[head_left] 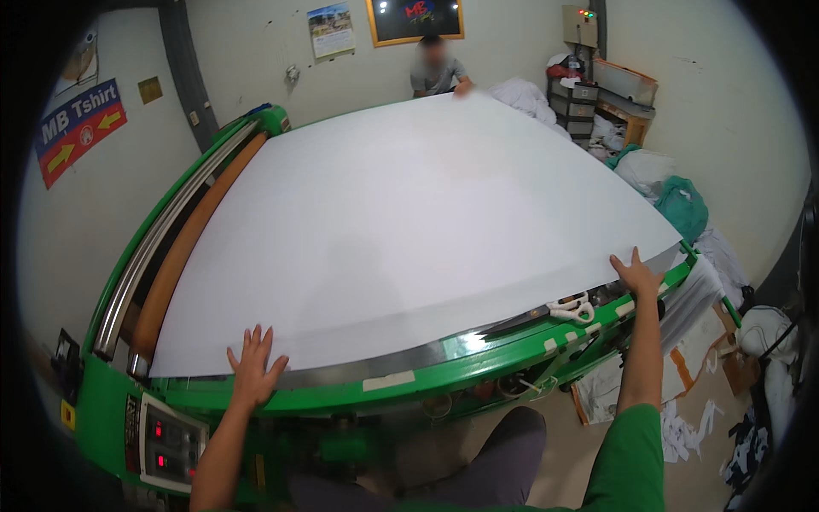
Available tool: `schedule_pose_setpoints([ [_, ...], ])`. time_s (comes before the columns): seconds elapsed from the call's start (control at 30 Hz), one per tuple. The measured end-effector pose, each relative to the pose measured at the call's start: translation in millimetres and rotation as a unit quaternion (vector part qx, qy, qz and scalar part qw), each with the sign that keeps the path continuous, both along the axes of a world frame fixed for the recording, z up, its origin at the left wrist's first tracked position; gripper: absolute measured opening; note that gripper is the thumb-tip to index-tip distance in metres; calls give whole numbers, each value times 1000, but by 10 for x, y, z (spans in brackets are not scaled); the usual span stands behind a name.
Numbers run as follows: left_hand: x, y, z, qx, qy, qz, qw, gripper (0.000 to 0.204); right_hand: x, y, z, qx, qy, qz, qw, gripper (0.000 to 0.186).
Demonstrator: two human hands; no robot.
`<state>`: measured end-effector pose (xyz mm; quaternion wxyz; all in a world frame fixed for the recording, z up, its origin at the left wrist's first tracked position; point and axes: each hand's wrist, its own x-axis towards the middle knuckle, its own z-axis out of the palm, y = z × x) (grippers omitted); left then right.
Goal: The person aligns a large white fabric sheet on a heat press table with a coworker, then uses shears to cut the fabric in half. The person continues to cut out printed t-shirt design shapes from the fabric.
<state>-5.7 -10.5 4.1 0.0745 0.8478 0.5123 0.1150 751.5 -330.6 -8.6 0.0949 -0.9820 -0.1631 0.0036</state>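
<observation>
A wide white sheet [384,213] lies spread over the bed of a green machine, and I cannot tell whether it is paper or cloth. My left hand [256,365] rests with fingers spread on the sheet's near left edge. At the near right corner my right hand [637,275] touches the sheet's edge, its fingers apart. White-handled scissors [572,309] lie on the machine's near ledge, between my hands and closer to the right one. Along the left side of the sheet runs a brown roller [196,222].
Across the machine a person [437,72] has a hand at the sheet's far edge. A control panel [171,444] with red displays sits at the near left. The green front rail [461,363] runs before me. Bags, a green bundle [682,207] and cloth scraps [687,431] lie at right.
</observation>
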Motion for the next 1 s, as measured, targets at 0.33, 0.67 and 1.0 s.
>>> schedule_pose_setpoints([
  [0.33,-86,62,-91,84,-124,15,989,61,4,-74,-90,-3,-23,19,1000,106],
  [0.67,-126,-21,-69,155,-40,0,987,56,-178,-55,17,8,-21,53,998,100],
  [1.0,-14,-85,-102,260,-116,-46,957,88,-109,-118,-57,124,-50,11,991,103],
])
